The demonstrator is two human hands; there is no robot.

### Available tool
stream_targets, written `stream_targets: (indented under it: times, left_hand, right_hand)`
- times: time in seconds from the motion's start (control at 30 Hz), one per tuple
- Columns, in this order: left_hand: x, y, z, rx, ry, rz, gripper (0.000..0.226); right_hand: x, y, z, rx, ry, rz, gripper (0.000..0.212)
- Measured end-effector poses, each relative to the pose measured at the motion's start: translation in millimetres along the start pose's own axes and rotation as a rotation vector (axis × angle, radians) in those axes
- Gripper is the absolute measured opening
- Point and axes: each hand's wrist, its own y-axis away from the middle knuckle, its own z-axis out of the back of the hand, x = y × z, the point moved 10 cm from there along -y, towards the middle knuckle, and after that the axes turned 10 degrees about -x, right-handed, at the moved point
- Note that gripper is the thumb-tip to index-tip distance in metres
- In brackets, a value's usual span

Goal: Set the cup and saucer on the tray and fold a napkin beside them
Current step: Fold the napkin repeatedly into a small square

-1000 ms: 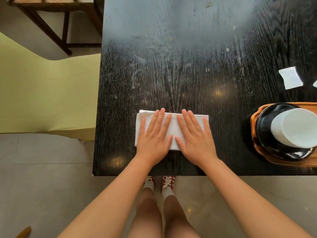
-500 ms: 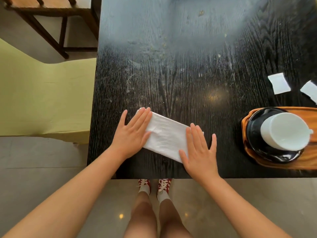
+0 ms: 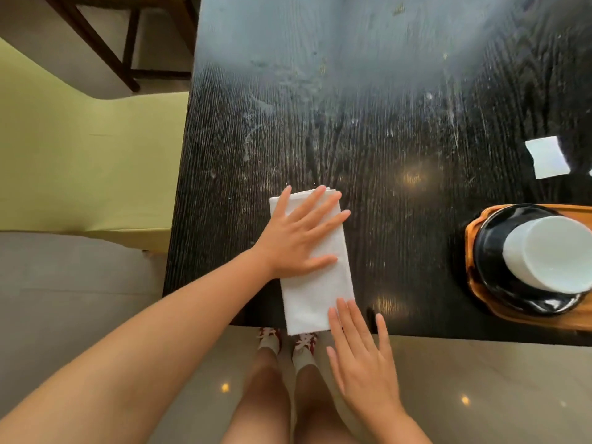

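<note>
**Napkin flat on table, both hands on it; cup and saucer on tray at right**

Folded white napkin (image 3: 315, 267) lies lengthwise on the black table (image 3: 368, 139), near end just over the table's front edge. Left hand (image 3: 298, 235) flat, fingers spread, pressing the napkin's far half. Right hand (image 3: 362, 357) flat, palm down, fingertips touching the napkin's near right corner, palm past the table edge. Orange wooden tray (image 3: 480, 302) at right edge of view, well apart from the napkin. Black saucer (image 3: 490, 251) on the tray, white cup (image 3: 551, 251) on the saucer, cup partly cut off by the frame. Small white paper piece (image 3: 547, 157) on the table beyond the tray. Yellow-green chair (image 3: 89, 161) left of the table.
</note>
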Motion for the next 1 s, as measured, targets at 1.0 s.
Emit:
stream_targets:
  times: [1.0]
  left_hand:
    - [-46.3,134.3,8.4,0.106,0.188,0.139,0.067]
  right_hand:
    - [-4.8,-33.5,55.6,-0.235,-0.257,0.372,0.013]
